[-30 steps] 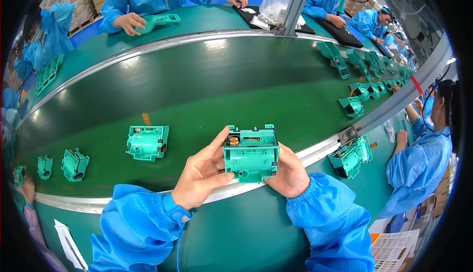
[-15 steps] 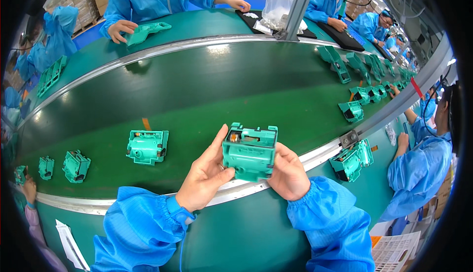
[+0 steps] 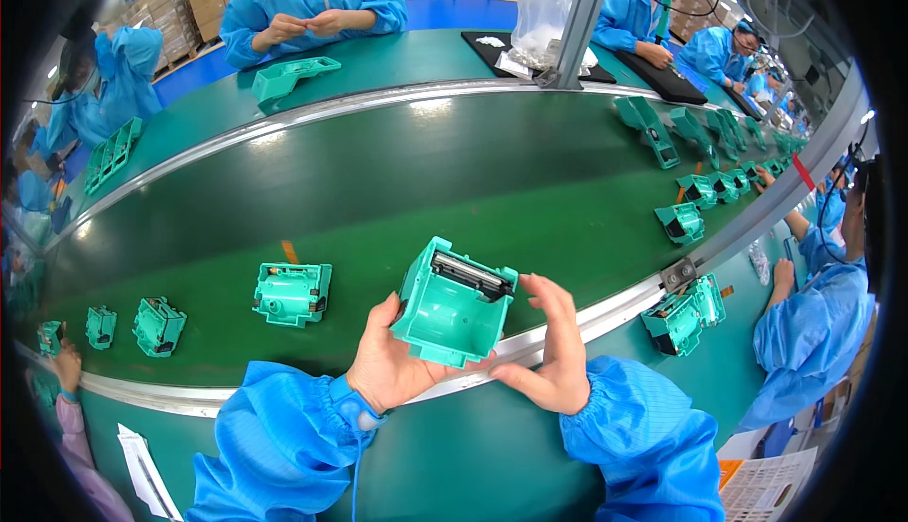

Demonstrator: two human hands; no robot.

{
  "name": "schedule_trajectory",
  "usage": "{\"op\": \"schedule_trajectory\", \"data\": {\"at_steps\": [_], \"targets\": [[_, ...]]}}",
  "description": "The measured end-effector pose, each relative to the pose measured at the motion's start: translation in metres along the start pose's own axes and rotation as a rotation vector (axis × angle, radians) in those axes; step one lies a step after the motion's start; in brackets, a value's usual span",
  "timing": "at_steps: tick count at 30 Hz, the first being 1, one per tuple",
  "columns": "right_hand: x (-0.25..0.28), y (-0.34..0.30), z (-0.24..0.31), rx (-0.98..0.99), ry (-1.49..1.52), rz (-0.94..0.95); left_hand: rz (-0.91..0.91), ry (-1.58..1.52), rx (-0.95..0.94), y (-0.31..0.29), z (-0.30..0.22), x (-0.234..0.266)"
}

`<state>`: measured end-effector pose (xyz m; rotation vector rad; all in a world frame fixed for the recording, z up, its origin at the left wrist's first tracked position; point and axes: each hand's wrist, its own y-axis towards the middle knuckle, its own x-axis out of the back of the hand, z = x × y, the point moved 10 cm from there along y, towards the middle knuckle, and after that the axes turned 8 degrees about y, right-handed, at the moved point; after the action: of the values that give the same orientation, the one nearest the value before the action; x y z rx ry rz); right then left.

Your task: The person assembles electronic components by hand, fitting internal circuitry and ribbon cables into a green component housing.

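Note:
A green plastic housing (image 3: 446, 319) is tilted above the near rail, its hollow inside facing me. A black strip with a metallic bar runs along its upper inner edge. My left hand (image 3: 383, 366) grips it from the left and below, the fingers partly hidden beneath it. To the right, my right hand (image 3: 556, 361) is open, thumb and fingers spread, holding nothing. Beyond my left hand, another green housing (image 3: 291, 293) with an orange tab lies on the green belt (image 3: 378, 182). A pair of green housings (image 3: 683, 319) rests on the table to the right.
A metal rail (image 3: 605, 319) borders the belt, with a post bracket (image 3: 677, 274) at right. More housings (image 3: 159, 325) sit leftward, and green parts line the far right. Co-workers sit around; one's hand (image 3: 68, 363) touches a part at far left. A white basket (image 3: 771, 484) stands lower right.
The housing has turned so its hollow side faces me, and my right hand has let go of it. The person opposite has released a green part and brought both hands together.

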<state>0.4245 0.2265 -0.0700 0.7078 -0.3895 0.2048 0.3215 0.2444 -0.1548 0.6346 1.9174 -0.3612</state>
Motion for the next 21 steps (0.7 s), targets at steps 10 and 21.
{"op": "schedule_trajectory", "data": {"at_steps": [10, 21], "targets": [[-0.013, -0.004, -0.001, 0.077, 0.026, 0.137, -0.119, 0.088, 0.021, -0.002, 0.006, 0.015], [-0.007, -0.013, -0.026, -0.139, 0.053, 0.044, -0.667, 1.887, -0.534, -0.016, -0.067, -0.015]]}}
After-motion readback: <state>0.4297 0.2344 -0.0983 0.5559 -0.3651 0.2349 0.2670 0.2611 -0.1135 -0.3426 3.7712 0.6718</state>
